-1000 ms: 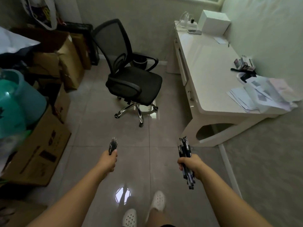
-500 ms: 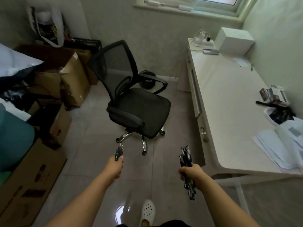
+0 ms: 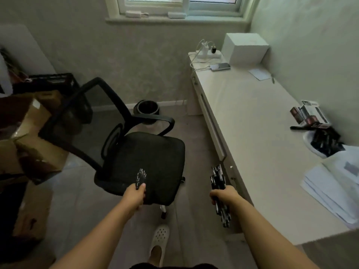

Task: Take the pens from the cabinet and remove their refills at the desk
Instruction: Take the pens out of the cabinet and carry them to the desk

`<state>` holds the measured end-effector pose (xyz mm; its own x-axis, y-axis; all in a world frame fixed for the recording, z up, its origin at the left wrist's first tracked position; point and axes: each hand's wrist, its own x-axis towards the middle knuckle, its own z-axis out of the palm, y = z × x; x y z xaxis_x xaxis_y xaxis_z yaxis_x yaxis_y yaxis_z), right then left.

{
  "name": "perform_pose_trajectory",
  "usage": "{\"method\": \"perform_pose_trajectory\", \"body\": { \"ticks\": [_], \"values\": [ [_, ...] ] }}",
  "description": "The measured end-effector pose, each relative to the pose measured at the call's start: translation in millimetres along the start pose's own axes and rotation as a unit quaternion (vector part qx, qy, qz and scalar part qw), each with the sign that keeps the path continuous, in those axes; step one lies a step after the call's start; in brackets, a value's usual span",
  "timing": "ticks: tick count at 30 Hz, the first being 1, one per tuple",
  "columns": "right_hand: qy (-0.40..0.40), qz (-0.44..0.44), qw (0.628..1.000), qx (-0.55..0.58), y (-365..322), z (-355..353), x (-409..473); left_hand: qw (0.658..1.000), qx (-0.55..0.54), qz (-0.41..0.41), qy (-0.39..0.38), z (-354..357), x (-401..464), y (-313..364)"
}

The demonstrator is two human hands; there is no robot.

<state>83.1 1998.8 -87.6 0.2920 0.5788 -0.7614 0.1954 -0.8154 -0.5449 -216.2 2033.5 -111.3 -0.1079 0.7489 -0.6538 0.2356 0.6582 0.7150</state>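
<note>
While the person stands beside the white desk (image 3: 252, 133), the left hand (image 3: 135, 197) grips a small pen bundle (image 3: 140, 177) over the black office chair (image 3: 139, 164), and the right hand (image 3: 225, 197) clutches a thicker pen bundle (image 3: 218, 177) just off the desk's near edge.

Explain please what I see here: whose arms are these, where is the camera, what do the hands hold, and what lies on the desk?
There is no machine: a person wears a wide-angle camera on the head, looking forward and down, so the arms are the person's own. The left hand grips a small bundle of pens. The right hand grips a larger bundle of pens. An office chair stands ahead. On the white desk lie a white box, a phone on a cable, papers, and a bowl of dark items.
</note>
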Motion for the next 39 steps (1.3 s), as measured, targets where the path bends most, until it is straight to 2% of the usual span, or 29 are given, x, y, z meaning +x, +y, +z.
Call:
{"method": "perform_pose_trajectory", "body": {
  "ticks": [6,13,21,26,33,39],
  "values": [
    [0.065,0.024,0.996,0.064,-26.1,-18.9,29.2,0.993,0.101,0.023,-0.054,26.8,66.7,76.4],
    [0.127,0.044,0.98,0.144,-29.0,-72.5,54.5,0.974,0.18,0.011,-0.139,106.0,110.9,142.4],
    [0.162,0.055,0.967,0.189,-34.1,-166.3,110.8,0.96,0.213,0.097,-0.151,221.5,145.8,198.0],
    [0.177,0.058,0.961,0.206,-38.1,-210.4,134.9,0.958,0.217,0.1,-0.157,270.5,155.2,221.3],
    [0.193,0.067,0.943,0.263,-51.3,-241.1,164.6,0.933,0.297,0.115,-0.17,327.1,160.1,276.0],
    [0.2,0.081,0.933,0.286,-59.3,-253.2,188.5,0.916,0.321,0.141,-0.194,376.4,170.1,305.6]
  ]
}}
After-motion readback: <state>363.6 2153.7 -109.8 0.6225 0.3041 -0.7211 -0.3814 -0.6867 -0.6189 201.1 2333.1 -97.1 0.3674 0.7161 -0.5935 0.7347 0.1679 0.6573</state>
